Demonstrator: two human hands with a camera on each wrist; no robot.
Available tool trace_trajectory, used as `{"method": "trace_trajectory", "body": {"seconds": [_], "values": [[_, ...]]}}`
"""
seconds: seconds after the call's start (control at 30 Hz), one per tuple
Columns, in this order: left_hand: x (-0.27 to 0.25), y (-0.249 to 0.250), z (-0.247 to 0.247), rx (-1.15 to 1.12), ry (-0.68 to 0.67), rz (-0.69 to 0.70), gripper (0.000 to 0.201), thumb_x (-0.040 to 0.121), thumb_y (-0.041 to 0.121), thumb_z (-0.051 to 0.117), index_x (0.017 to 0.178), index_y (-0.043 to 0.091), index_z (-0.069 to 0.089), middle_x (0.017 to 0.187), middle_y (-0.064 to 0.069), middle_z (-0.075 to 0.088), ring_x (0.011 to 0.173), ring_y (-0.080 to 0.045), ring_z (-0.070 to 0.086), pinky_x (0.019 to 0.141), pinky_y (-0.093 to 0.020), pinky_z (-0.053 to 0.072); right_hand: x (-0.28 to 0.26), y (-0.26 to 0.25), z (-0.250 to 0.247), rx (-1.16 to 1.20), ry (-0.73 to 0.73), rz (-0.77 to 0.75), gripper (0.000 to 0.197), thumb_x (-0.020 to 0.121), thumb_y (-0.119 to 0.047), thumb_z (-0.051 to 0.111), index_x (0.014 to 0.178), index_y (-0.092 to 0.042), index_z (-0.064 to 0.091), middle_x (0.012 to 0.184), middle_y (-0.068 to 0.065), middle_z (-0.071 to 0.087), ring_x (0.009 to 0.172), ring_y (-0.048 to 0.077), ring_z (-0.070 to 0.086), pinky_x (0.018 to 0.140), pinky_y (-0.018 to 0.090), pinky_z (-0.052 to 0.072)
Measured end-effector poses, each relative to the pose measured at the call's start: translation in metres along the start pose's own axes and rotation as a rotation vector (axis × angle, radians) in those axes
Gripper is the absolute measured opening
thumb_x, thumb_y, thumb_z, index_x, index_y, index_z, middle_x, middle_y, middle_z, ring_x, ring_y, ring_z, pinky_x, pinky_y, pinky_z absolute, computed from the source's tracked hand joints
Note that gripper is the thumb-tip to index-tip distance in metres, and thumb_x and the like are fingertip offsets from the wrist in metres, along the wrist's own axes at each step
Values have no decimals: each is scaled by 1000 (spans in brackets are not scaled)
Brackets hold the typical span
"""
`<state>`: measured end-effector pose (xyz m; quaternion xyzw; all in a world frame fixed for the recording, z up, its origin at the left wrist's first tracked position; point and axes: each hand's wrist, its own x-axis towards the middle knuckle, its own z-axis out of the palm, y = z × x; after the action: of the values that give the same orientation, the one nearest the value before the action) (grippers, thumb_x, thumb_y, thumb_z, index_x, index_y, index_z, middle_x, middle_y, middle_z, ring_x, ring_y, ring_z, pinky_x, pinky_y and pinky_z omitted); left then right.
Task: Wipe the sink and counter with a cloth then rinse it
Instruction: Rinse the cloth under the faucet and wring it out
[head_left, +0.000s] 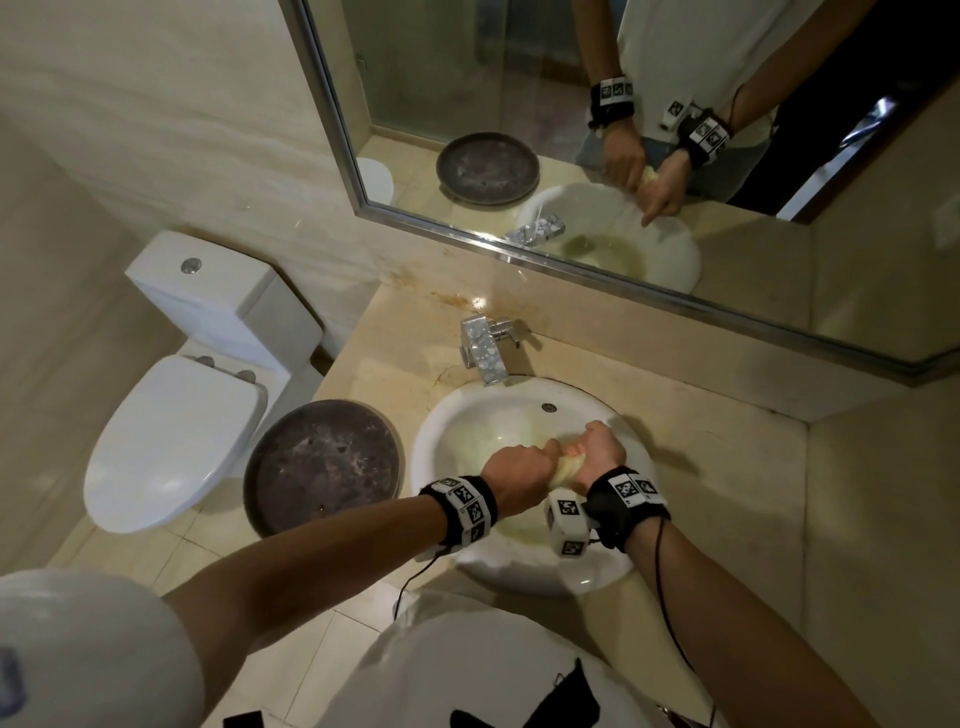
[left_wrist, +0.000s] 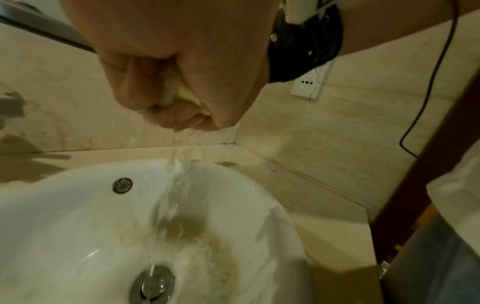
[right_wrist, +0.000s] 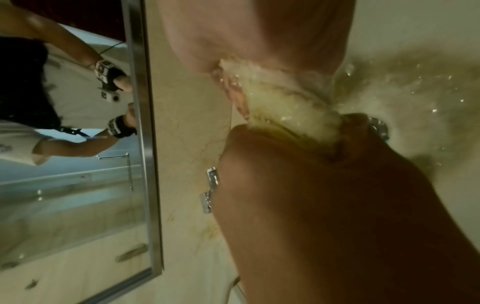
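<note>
My left hand (head_left: 519, 467) and right hand (head_left: 605, 447) both grip a wet yellow cloth (head_left: 566, 465) above the white sink (head_left: 441, 431), fists close together with the cloth twisted between them. In the right wrist view the cloth (right_wrist: 285, 102) bulges between the right hand (right_wrist: 259, 30) above and the left hand (right_wrist: 324, 195) below. The left wrist view shows the right hand (left_wrist: 221, 82) squeezing the cloth (left_wrist: 171, 90). A stream of water (left_wrist: 176, 174) runs from it into the basin (left_wrist: 64, 216), where yellowish water pools by the drain (left_wrist: 153, 286).
A chrome faucet (head_left: 483, 348) stands behind the sink on the beige counter (head_left: 727, 467). A dark round tray (head_left: 322, 467) sits left of the basin, a white toilet (head_left: 176, 441) beyond it. A mirror (head_left: 623, 130) covers the back wall. A wall socket (left_wrist: 309, 82) is at the right.
</note>
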<state>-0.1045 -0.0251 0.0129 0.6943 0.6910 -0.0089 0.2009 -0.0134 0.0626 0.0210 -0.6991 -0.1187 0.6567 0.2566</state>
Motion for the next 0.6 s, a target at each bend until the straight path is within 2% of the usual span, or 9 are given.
{"method": "trace_trajectory", "body": {"seconds": [0.1,0.2,0.27,0.33,0.4,0.47,0.5,0.53,0.6], "values": [[0,-4,4,-20,-10,-35,36,94,22,57,122,3,44,93,-17,67,78,-36,65,58,-36,38,2,4,1,-73,2,-36,31,90,-10,51,59,-7,48,47,7,46,48,24,45,55,31,44],[2,-11,4,-1,-13,-48,34,93,23,58,116,3,44,90,-17,67,76,-37,65,55,-36,37,5,9,0,-141,12,-68,37,97,-19,55,63,-5,58,49,7,58,52,25,56,59,32,50],[4,-15,4,7,-48,-58,34,90,22,60,114,3,44,91,-17,66,76,-37,65,55,-36,37,7,12,0,-80,5,-58,40,98,-20,56,61,-5,56,45,7,57,52,25,56,66,37,52],[6,-18,2,-76,-109,-78,37,88,24,63,113,4,45,95,-17,65,80,-36,64,58,-35,39,8,12,1,-18,-15,-49,43,96,-25,57,57,-9,50,46,8,53,50,25,53,71,40,52],[8,-24,-8,-295,-285,-83,33,88,32,64,107,8,49,94,-12,62,79,-28,59,62,-33,43,8,11,2,46,-39,-37,46,93,-31,62,55,-13,44,47,6,48,50,24,51,69,37,50],[10,-32,-28,-661,-557,-86,20,90,30,61,98,12,57,87,-7,60,74,-21,54,63,-29,44,7,9,1,69,-79,-35,49,88,-35,68,53,-16,40,48,5,41,48,24,49,67,35,48],[10,-38,-38,-807,-654,-105,18,90,28,62,99,11,61,88,-5,62,75,-19,56,64,-27,47,6,8,-1,56,-125,-42,51,86,-36,70,51,-17,38,48,4,37,46,24,47,66,35,48],[10,-44,-48,-882,-707,-123,21,90,26,65,104,10,65,92,-5,66,79,-17,61,68,-27,52,3,7,-2,51,-188,-47,53,84,-38,71,50,-18,35,47,3,33,44,23,44,65,35,47],[10,-56,-59,-917,-719,-112,37,84,28,77,114,9,68,108,-10,72,90,-19,67,79,-33,57,-5,4,-5,77,-334,-35,59,87,-38,69,47,-21,29,44,1,26,42,21,35,61,33,42]]}}
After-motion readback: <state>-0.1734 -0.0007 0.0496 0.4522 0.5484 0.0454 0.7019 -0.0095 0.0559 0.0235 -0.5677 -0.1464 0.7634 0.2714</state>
